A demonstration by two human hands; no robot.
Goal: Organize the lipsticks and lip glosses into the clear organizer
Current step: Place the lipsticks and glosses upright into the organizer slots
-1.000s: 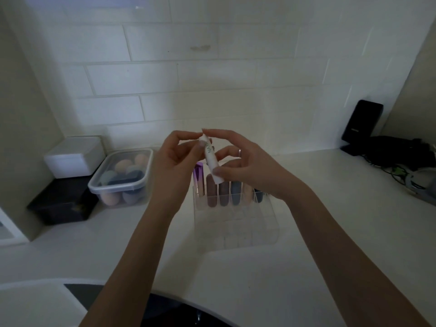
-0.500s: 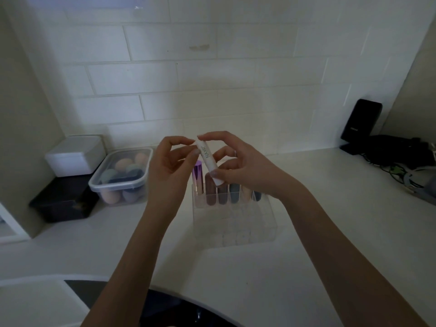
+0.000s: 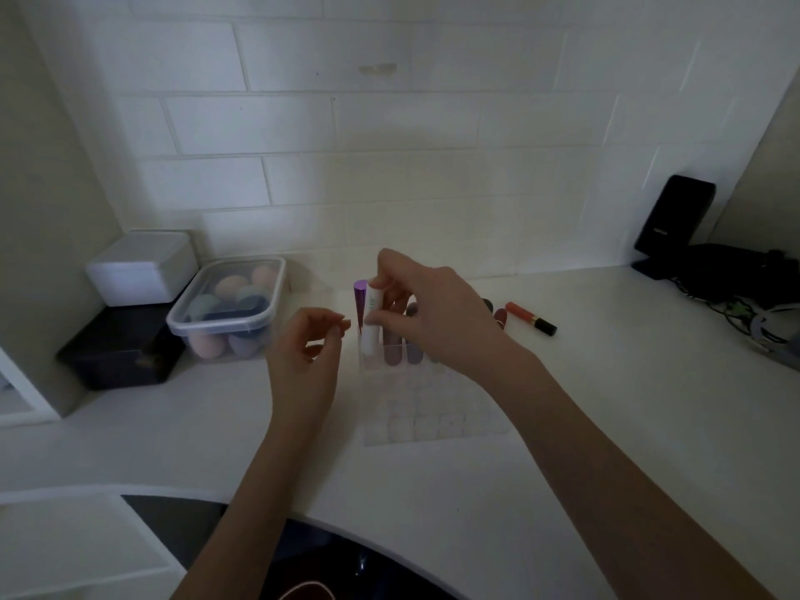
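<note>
A clear gridded organizer (image 3: pixel 433 422) stands on the white counter, with several lipsticks upright in its back row. My right hand (image 3: pixel 437 313) pinches a white tube (image 3: pixel 371 326), which stands upright with its lower end inside a back-left compartment, beside a purple tube (image 3: pixel 360 303). A mauve lipstick (image 3: pixel 391 346) stands just right of it. My left hand (image 3: pixel 305 352) hovers left of the organizer, fingers loosely curled, holding nothing. An orange lip gloss with a dark cap (image 3: pixel 530 318) and a dark red lipstick (image 3: pixel 500 316) lie on the counter behind my right hand.
A lidded clear tub of makeup sponges (image 3: pixel 227 313) sits left of the organizer, with a white box (image 3: pixel 140 266) stacked on a black box (image 3: pixel 117 352) further left. A black device (image 3: pixel 675 218) and dark cables (image 3: pixel 744 279) occupy the far right.
My left hand let go of the white tube and dropped away to the left. My right hand turned the tube upright and lowered it into the organizer's back-left compartment.
</note>
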